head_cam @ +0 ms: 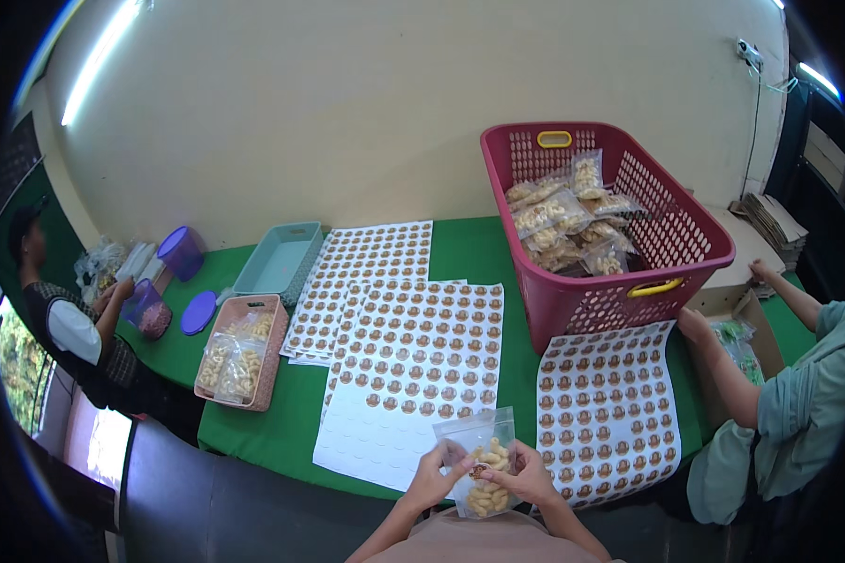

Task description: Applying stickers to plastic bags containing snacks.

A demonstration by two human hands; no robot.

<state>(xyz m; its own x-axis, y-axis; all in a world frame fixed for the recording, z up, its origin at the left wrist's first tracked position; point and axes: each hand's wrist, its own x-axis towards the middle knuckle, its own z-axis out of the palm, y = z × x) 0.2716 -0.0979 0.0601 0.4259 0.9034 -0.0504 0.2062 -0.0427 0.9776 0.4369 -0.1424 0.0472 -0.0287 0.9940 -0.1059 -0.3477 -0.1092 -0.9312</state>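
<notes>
Between my two hands is a clear zip-top plastic pouch (pixel 491 501) of pale curved snack pieces, held up near the table's front edge. My left hand (pixel 433 475) grips its left side, and my right hand (pixel 528 475) grips the right side. Both thumbs rest on a round brown sticker (pixel 479 471) on the pouch's front. Just beyond lies a sheet of round stickers (pixel 422 352), its lower rows bare white backing. A second sticker sheet (pixel 605 415) lies to my right, with a gap in one row.
A maroon basket (pixel 605 299) holds several filled pouches. Left stand a pink basket (pixel 274 352) with pouches and a teal tray (pixel 274 264). One person (pixel 77 317) works at far left by purple containers (pixel 181 253); another (pixel 803 394) reaches into a cardboard box (pixel 760 331) at right.
</notes>
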